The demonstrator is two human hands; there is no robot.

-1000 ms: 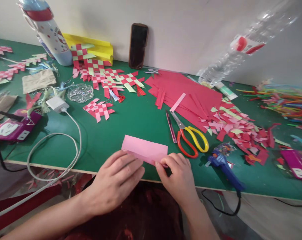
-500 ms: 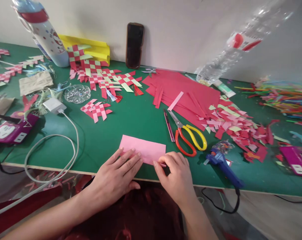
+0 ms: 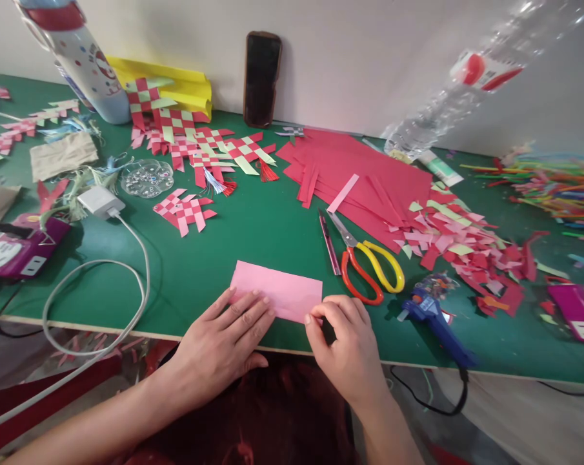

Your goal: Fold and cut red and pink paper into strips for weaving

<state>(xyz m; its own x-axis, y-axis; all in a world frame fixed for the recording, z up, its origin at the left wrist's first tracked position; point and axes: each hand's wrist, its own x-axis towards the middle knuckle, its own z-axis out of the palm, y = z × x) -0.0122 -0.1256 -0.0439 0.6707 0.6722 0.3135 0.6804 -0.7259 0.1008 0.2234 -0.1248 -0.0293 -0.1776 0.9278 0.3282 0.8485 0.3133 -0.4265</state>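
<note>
A pink sheet of paper [image 3: 282, 284] lies near the front edge of the green table. My left hand [image 3: 228, 336] rests flat over its lower left part, fingers stretched out. At the lower right corner, my right hand [image 3: 342, 336] pinches the paper between thumb and curled fingers. Just beyond the right hand are scissors [image 3: 369, 268] with one red and one yellow handle. A slim pink pen-like tool [image 3: 329, 244] lies beside their blades.
Red paper sheets [image 3: 359, 171] and a heap of scraps [image 3: 470, 239] lie to the right. A blue glue gun [image 3: 439, 323] sits near the front edge. Woven paper fish [image 3: 185, 210], a white cable [image 3: 144, 258] and a bottle [image 3: 86, 71] are left. A phone [image 3: 261, 77] leans on the wall.
My right thumb and fingers have slid slightly right along the paper's corner. The left hand stays flat on the paper. The view has shifted a little.
</note>
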